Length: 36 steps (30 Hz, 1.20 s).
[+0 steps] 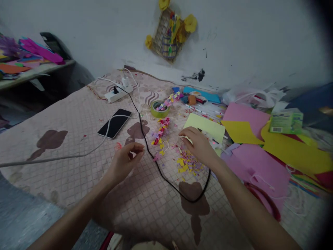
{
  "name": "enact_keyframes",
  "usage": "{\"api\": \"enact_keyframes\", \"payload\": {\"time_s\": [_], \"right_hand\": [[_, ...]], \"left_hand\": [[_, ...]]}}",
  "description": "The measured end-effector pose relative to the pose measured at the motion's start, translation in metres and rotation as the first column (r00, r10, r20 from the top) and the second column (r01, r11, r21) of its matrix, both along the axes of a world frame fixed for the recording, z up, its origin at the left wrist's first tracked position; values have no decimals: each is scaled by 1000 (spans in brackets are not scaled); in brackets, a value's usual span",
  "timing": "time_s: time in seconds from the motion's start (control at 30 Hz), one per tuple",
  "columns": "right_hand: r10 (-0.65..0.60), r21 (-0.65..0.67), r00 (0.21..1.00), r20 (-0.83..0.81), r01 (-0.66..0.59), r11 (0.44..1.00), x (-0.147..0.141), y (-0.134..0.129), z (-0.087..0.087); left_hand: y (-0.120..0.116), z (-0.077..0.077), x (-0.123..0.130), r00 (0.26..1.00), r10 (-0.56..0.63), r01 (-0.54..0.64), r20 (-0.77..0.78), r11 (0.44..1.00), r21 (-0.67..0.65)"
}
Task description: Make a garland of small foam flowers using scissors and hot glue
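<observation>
My left hand (127, 159) is over the table with its fingers curled and thumb tip close to the fingertips; whatever may be between them is too small to make out. My right hand (196, 144) is above a pile of small yellow and purple paper pieces (189, 163), fingers bent together, with a pale sliver by the fingertips. Between the hands lies a string garland of pink, red and yellow paper bits (161, 131). Partly hidden behind my right hand, a whitish device with a red light (213, 142) lies on a pale green pad (205, 125).
A black cable (158, 166) loops from the power strip (119, 92) under my right forearm. A phone (114, 123) with a white cable across it lies left. Green tape (159, 109) is at the back. Pink sheets (260, 170), yellow sheets (293, 152) and a green box (286, 121) cover the right.
</observation>
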State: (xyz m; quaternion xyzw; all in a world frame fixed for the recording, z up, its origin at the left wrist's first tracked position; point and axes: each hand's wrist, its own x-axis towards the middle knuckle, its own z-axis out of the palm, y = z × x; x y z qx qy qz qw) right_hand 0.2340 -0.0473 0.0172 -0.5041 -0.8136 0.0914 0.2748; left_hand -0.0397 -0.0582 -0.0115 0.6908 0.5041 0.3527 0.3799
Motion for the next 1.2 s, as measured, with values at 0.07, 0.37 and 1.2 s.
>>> {"api": "enact_keyframes", "payload": {"time_s": [0.07, 0.37, 1.2], "right_hand": [[-44, 18, 998, -42, 44, 999, 7, -12, 3], [-369, 110, 887, -276, 411, 905, 46, -72, -9], [-556, -140, 634, -537, 583, 800, 111, -133, -24]], "left_hand": [[5, 0, 3, 1000, 19, -18, -18, 998, 58], [0, 7, 17, 989, 146, -122, -38, 922, 367], [-1, 1, 115, 921, -305, 376, -241, 856, 355]]}}
